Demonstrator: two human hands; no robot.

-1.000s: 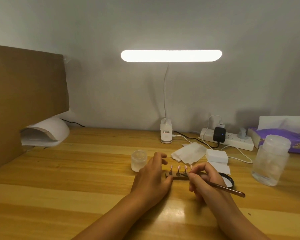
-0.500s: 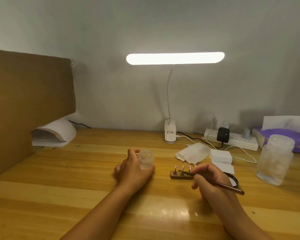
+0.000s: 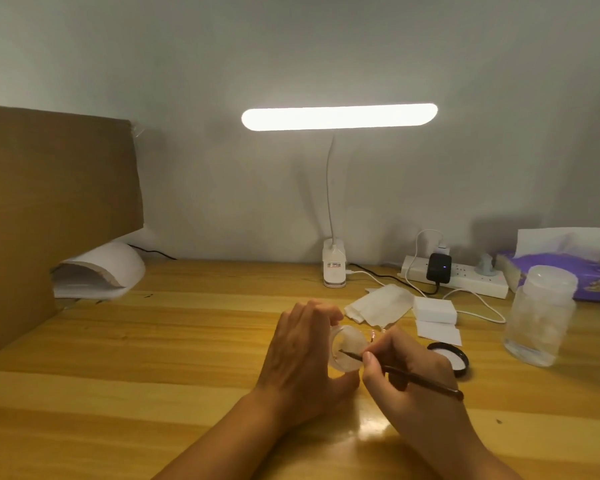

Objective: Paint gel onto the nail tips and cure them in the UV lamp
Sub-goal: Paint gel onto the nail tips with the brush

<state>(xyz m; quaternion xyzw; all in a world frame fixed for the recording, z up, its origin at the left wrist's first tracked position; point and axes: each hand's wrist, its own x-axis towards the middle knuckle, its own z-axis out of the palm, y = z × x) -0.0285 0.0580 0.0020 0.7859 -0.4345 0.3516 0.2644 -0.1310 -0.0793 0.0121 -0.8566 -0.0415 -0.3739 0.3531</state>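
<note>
Currently the left hand (image 3: 291,362) has fingers and thumb curled round a small frosted translucent gel jar (image 3: 349,348), tilted with its mouth toward the person. The right hand (image 3: 406,372) pinches a thin dark-brown brush (image 3: 426,382), whose tip is inside the jar. Just behind the hands, a pink nail tip (image 3: 373,336) shows; the rest are hidden. A round black lid (image 3: 465,363) lies right of them on the wooden table (image 3: 153,358). The white domed UV lamp (image 3: 104,268) sits far left.
</note>
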